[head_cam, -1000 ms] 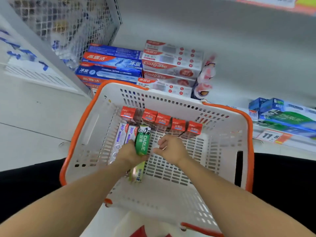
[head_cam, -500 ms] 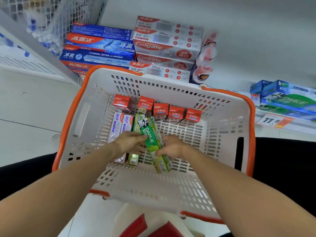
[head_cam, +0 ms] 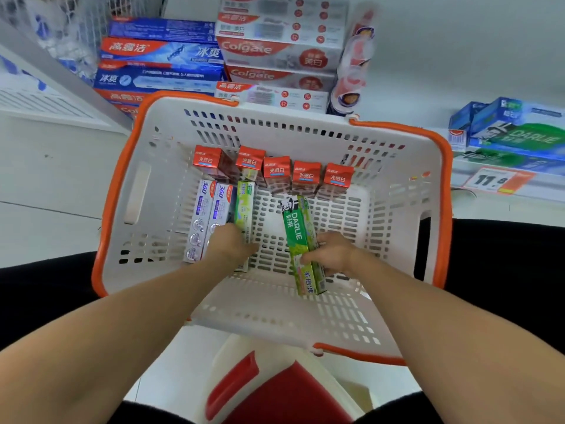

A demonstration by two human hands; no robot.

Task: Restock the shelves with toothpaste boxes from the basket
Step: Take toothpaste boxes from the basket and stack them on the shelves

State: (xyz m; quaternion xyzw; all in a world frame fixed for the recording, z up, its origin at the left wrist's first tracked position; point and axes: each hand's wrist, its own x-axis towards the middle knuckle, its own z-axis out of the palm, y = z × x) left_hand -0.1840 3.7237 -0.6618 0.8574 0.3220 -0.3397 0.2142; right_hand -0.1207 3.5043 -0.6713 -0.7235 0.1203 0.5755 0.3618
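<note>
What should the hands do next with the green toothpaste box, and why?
Probably lift it out toward the shelf. The right hand already grips the green Darlie box above the basket floor, and matching Darlie boxes sit on the shelf to the right. The left hand rests on another green box.

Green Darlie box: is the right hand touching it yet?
Touching. The head view shows the right hand with fingers curled round the Darlie box, lifting it above the basket floor.
</note>
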